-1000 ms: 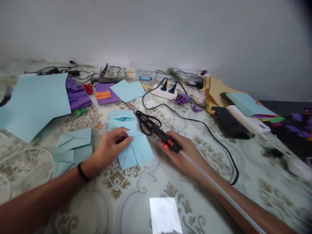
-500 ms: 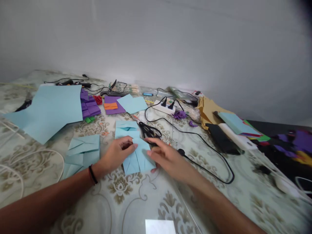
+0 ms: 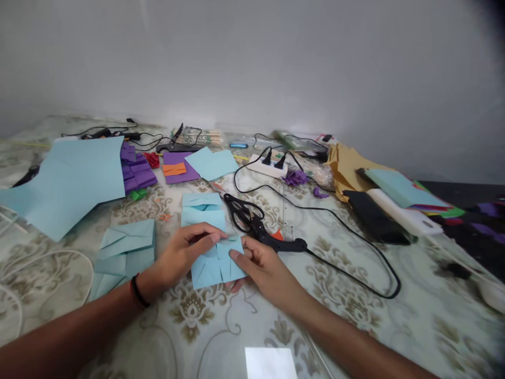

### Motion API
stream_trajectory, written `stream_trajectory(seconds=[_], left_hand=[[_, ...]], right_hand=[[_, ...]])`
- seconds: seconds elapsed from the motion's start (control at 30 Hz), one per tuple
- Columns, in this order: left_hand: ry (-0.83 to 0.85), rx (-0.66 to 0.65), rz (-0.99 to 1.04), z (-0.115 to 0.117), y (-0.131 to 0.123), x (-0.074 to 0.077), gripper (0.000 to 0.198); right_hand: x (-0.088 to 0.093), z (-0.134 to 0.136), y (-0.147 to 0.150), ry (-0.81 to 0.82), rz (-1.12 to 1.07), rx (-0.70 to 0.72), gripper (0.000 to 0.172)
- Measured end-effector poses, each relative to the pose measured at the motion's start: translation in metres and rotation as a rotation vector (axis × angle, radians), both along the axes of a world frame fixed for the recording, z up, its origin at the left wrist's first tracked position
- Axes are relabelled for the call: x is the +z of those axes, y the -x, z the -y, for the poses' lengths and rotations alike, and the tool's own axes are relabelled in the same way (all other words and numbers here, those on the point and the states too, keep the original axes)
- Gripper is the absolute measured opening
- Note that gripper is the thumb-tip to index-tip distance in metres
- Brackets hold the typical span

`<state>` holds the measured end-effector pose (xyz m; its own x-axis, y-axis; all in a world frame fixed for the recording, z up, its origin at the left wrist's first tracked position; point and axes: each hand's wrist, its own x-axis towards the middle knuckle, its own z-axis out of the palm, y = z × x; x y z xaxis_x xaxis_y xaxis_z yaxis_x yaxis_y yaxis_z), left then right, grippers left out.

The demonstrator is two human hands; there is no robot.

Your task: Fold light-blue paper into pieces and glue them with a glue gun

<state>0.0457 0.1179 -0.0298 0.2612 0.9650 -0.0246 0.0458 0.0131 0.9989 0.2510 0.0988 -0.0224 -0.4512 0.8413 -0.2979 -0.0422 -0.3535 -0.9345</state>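
Observation:
A folded light-blue paper piece [image 3: 215, 263] lies on the patterned table [image 3: 205, 326] in front of me. My left hand [image 3: 179, 255] pinches its upper left edge, fingers curled onto the paper. My right hand [image 3: 260, 266] grips its right side, thumb on top and fingers underneath. A black glue gun [image 3: 278, 242] lies on the table just beyond my right hand, its black cable [image 3: 355, 237] looping off to the right. Black scissors [image 3: 242, 210] lie beside it.
More folded blue pieces [image 3: 126, 247] [image 3: 202, 207] lie left and behind. A large blue sheet [image 3: 67, 181], purple and orange papers [image 3: 173, 168], a white power strip [image 3: 270, 166], brown envelopes [image 3: 347, 160] and a stack of coloured sheets [image 3: 398, 189] ring the work area. White wall behind.
My right hand put down the glue gun, which now lies on the table, and came left to grip the blue paper. My left hand stayed on the paper.

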Motion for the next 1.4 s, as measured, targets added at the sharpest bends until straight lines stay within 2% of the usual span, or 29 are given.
stream_trajectory(seconds=[0.17, 0.33, 0.4, 0.53, 0.67, 0.77, 0.9, 1.17, 1.3, 1.4], left_hand=[[-0.002, 0.017, -0.025, -0.002, -0.003, 0.003, 0.027], [0.063, -0.062, 0.016, -0.002, -0.006, 0.009, 0.021], [0.094, -0.096, 0.041, -0.002, -0.006, 0.011, 0.021], [0.138, -0.144, 0.089, -0.003, -0.005, 0.011, 0.022], [0.169, -0.084, 0.171, -0.004, -0.006, 0.008, 0.025], [0.164, -0.026, 0.189, -0.003, -0.007, 0.007, 0.028], [0.109, -0.012, 0.153, -0.002, -0.008, 0.007, 0.027], [0.094, -0.151, 0.067, -0.001, -0.006, 0.008, 0.028], [0.074, -0.184, 0.019, -0.001, -0.004, 0.009, 0.022], [0.060, -0.233, -0.089, -0.001, -0.002, 0.011, 0.018]], right_hand=[[-0.003, 0.002, -0.003, -0.061, 0.041, -0.002, 0.030], [-0.007, 0.003, -0.006, -0.169, 0.156, 0.035, 0.020], [-0.008, 0.002, -0.007, -0.173, 0.155, 0.046, 0.023], [-0.008, 0.000, -0.006, -0.120, 0.003, 0.034, 0.040], [-0.004, -0.001, -0.006, -0.068, -0.109, -0.021, 0.042], [-0.001, -0.001, -0.006, -0.061, -0.092, 0.007, 0.039], [-0.001, -0.002, -0.007, -0.085, -0.007, 0.057, 0.041], [-0.004, 0.000, -0.008, -0.152, 0.167, 0.050, 0.041], [-0.004, 0.000, -0.008, -0.143, 0.149, 0.048, 0.040], [-0.005, 0.000, -0.008, -0.143, 0.109, 0.046, 0.038]])
